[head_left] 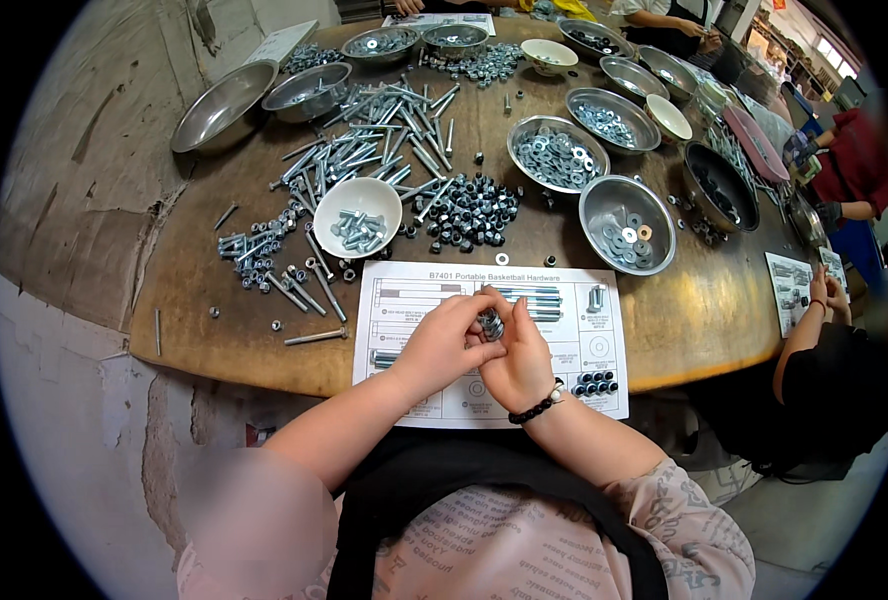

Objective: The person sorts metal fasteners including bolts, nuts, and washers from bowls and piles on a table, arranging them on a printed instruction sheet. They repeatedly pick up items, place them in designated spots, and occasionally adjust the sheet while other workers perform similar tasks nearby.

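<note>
Both hands (479, 345) around small bolt (491, 323)

white bowl of bolts (358, 215) | black nut pile (476, 210) | steel bowl of washers (626, 224) | wooden table (704, 310)

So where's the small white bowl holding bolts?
The white bowl sits left of centre on the wooden table, just beyond the printed sheet, beside the black nut pile.
</note>
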`<state>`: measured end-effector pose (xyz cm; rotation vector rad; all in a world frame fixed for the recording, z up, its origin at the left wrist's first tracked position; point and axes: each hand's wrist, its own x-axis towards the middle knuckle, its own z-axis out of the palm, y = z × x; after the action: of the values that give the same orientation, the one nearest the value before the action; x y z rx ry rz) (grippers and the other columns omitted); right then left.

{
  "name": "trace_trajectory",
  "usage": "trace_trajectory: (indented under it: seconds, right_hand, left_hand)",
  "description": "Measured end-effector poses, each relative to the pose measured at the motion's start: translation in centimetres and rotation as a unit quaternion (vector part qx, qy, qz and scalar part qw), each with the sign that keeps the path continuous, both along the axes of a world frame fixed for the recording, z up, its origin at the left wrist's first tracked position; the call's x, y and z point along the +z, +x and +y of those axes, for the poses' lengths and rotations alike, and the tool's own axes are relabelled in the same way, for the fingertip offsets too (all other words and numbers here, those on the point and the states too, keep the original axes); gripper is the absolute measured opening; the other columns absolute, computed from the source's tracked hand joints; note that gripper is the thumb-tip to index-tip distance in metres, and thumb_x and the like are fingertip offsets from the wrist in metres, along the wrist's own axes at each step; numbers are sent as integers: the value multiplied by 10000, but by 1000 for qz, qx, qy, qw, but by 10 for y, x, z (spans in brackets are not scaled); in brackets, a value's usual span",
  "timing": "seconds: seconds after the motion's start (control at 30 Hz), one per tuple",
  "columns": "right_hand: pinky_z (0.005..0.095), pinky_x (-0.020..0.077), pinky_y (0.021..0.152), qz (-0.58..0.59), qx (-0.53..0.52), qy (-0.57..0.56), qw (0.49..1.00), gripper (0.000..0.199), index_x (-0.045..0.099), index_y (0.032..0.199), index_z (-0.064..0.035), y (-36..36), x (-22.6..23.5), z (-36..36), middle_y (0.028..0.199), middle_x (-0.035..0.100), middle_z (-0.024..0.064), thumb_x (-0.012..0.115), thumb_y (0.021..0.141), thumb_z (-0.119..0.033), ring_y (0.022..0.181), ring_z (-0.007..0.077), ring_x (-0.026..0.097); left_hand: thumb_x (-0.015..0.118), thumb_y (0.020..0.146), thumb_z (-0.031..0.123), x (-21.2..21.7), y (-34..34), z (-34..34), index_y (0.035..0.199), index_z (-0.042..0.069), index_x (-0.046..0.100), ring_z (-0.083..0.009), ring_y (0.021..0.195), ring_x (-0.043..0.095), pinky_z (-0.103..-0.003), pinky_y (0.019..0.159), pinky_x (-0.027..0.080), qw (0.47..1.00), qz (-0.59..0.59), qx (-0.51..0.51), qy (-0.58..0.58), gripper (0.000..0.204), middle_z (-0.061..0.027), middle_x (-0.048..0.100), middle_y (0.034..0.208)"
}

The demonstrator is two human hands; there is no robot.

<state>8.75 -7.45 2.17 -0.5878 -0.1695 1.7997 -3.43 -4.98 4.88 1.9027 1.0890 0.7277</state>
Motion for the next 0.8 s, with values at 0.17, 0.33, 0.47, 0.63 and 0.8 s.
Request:
trace_trajectory:
  seconds: [0.17, 0.33, 0.47, 0.63, 0.8]
  right_hand:
    - [350, 297, 1001, 20, 24, 37, 999, 543, 292, 1303, 6, 1, -6, 0, 1256, 368, 99, 268, 951, -407, 1150, 221, 374]
    - [338, 249, 1029, 7, 16, 25, 1000, 512, 272, 1316, 2, -2, 5, -3, 1297, 339, 95, 286, 958, -363, 1193, 192, 343]
    - [313, 326, 973, -40, 22, 53, 998, 429, 324, 1299, -11, -5, 1, -7, 1227, 431, 75, 394, 942, -238, 1109, 163, 429]
    - [247, 421, 842, -152, 30, 86, 984, 348, 441, 1229, -20, 1, 6, -9, 1042, 559, 51, 491, 897, -107, 935, 106, 524]
    - [205, 439, 672, -423, 161, 202, 868, 339, 524, 1142, -5, 38, 29, -2, 876, 583, 15, 596, 822, -92, 759, 60, 527]
  left_hand:
    - [639, 716, 46, -19, -3, 5, 1100, 25, 539, -185, 757, 568, -280, 681, 473, 995, 9, 22, 92, 397, -100, 563, 933]
    - [630, 711, 30, -15, -4, 6, 1084, 39, 553, -234, 776, 580, -306, 687, 478, 994, 21, 49, 98, 382, -107, 598, 918]
    - [627, 686, 31, -16, -6, 7, 1086, 79, 559, -230, 744, 574, -338, 670, 443, 966, 8, 84, 243, 409, -63, 605, 833]
    - [643, 637, 26, -5, -9, 7, 1139, 108, 529, -207, 730, 558, -347, 665, 396, 920, 44, 31, 388, 521, -15, 606, 812]
    - [688, 600, 34, 16, -21, 13, 1087, 102, 573, -204, 734, 532, -332, 662, 398, 939, -29, -86, 331, 505, -13, 584, 818]
